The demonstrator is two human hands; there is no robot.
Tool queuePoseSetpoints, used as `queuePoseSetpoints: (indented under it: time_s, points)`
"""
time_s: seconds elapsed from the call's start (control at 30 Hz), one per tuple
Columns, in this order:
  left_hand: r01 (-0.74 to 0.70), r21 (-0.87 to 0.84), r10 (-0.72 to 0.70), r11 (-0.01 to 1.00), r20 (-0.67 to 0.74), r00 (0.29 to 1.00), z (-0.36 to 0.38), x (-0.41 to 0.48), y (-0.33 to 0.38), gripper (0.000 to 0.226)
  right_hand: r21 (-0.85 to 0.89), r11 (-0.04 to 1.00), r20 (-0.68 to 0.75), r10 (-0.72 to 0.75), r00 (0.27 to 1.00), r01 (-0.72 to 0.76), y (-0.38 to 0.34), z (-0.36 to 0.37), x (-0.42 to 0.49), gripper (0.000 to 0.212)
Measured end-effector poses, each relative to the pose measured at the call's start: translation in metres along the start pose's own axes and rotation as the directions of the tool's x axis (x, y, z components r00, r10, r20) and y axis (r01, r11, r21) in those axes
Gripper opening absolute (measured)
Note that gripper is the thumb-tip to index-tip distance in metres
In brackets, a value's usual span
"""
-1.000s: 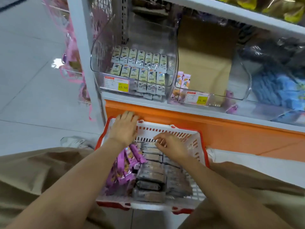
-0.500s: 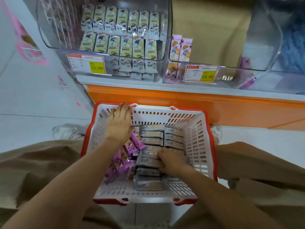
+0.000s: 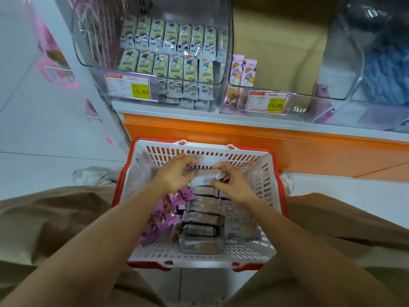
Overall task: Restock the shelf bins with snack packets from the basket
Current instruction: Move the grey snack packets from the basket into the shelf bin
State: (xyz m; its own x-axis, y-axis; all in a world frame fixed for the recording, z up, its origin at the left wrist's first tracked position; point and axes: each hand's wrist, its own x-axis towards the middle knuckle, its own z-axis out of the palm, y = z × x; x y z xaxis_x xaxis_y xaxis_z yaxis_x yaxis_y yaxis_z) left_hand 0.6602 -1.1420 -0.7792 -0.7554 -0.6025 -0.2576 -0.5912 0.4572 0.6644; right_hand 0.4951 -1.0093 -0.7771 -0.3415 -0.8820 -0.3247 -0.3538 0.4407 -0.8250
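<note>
Two hands meet over the far end of the basket [image 3: 269, 196]. From my station I see the left hand [image 3: 174, 173] curl its fingers round one end of a grey packet [image 3: 207, 175], while the right hand [image 3: 232, 185] pinches the other end. Below it, flat grey wrappers [image 3: 202, 218] lie in a row, glossy and crimped at the ends, with crumpled purple packets [image 3: 163, 218] heaped to their left. The basket is white slotted plastic with a red rim, standing on pale tile between tan-clad knees. Beyond it runs an orange shelf base [image 3: 243, 140], then clear, curved bins. The left bin [image 3: 88, 54] is packed with upright yellow-green packs [image 3: 166, 54]. The middle bin [image 3: 309, 105] holds a few pink ones [image 3: 242, 72] before plain cardboard [image 3: 276, 41].
</note>
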Motion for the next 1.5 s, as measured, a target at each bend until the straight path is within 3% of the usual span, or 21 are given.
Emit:
queuePoseSetpoints:
  time_s: [0.07, 0.17, 0.27, 0.37, 0.47, 0.57, 0.63, 0.7, 0.73, 0.8, 0.87, 0.9, 1.1, 1.3, 1.5]
  points:
    - [0.029, -0.217, -0.012, 0.976, 0.079, 0.997, 0.0, -0.005, 0.004, 0.029, 0.116, 0.992, -0.072, -0.034, 0.997, 0.042, -0.015, -0.005, 0.0, 0.034]
    - [-0.005, -0.464, 0.035, 0.886, 0.056, 0.998, -0.01, -0.013, 0.015, 0.015, 0.242, 0.963, -0.19, -0.076, 0.979, 0.122, -0.039, -0.013, -0.002, 0.039]
    - [0.033, -0.618, -0.015, 0.785, 0.034, 0.999, -0.026, -0.021, 0.027, 0.014, 0.331, 0.923, -0.236, -0.123, 0.964, 0.198, -0.065, -0.019, -0.006, 0.046]
    - [0.033, -0.72, -0.038, 0.693, 0.008, 0.999, -0.038, -0.029, 0.035, 0.021, 0.241, 0.935, -0.202, -0.214, 0.956, 0.26, -0.086, -0.017, -0.012, 0.042]
    - [-0.026, -0.838, 0.032, 0.545, -0.01, 0.999, -0.049, -0.039, 0.041, 0.03, 0.139, 0.934, -0.159, -0.306, 0.939, 0.328, -0.104, -0.006, -0.022, 0.036]
    - [-0.087, -0.839, 0.06, 0.537, -0.065, 0.996, -0.062, -0.05, 0.047, 0.023, 0.057, 0.922, -0.187, -0.367, 0.911, 0.383, -0.122, 0.0, -0.031, 0.033]
    - [-0.137, -0.811, 0.044, 0.569, -0.136, 0.99, -0.073, -0.054, 0.048, 0.024, 0.017, 0.915, -0.214, -0.39, 0.895, 0.403, -0.136, 0.001, -0.033, 0.03]
    - [-0.222, -0.675, 0.01, 0.703, -0.303, 0.953, -0.086, -0.056, 0.047, 0.019, -0.003, 0.908, -0.238, -0.409, 0.881, 0.42, -0.153, 0.001, -0.034, 0.027]
    - [-0.254, -0.547, 0.004, 0.798, -0.417, 0.909, -0.093, -0.057, 0.045, 0.017, -0.006, 0.9, -0.252, -0.422, 0.871, 0.435, -0.163, 0.0, -0.034, 0.025]
    - [-0.227, -0.157, 0.068, 0.961, -0.661, 0.747, -0.109, -0.06, 0.039, 0.026, -0.016, 0.879, -0.279, -0.462, 0.842, 0.477, -0.186, -0.003, -0.031, 0.024]
    - [-0.125, 0.107, 0.161, 0.986, -0.778, 0.607, -0.126, -0.064, 0.029, 0.038, -0.038, 0.869, -0.305, -0.48, 0.822, 0.493, -0.21, -0.006, -0.025, 0.023]
    - [-0.078, 0.151, 0.167, 0.986, -0.793, 0.586, -0.131, -0.064, 0.023, 0.045, -0.05, 0.869, -0.318, -0.482, 0.817, 0.493, -0.221, -0.008, -0.02, 0.023]
    - [0.075, 0.239, 0.135, 0.968, -0.749, 0.648, -0.142, -0.063, -0.009, 0.079, -0.131, 0.883, -0.275, -0.469, 0.839, 0.451, -0.278, -0.004, 0.021, 0.019]
    - [0.042, 0.227, 0.144, 0.973, -0.738, 0.66, -0.138, -0.056, -0.027, 0.088, -0.281, 0.878, -0.241, -0.455, 0.857, 0.387, -0.308, 0.025, 0.073, 0.018]
    - [-0.006, 0.252, 0.201, 0.968, -0.759, 0.619, -0.139, -0.046, -0.044, 0.099, -0.391, 0.873, -0.211, -0.394, 0.895, 0.292, -0.321, 0.048, 0.115, 0.015]
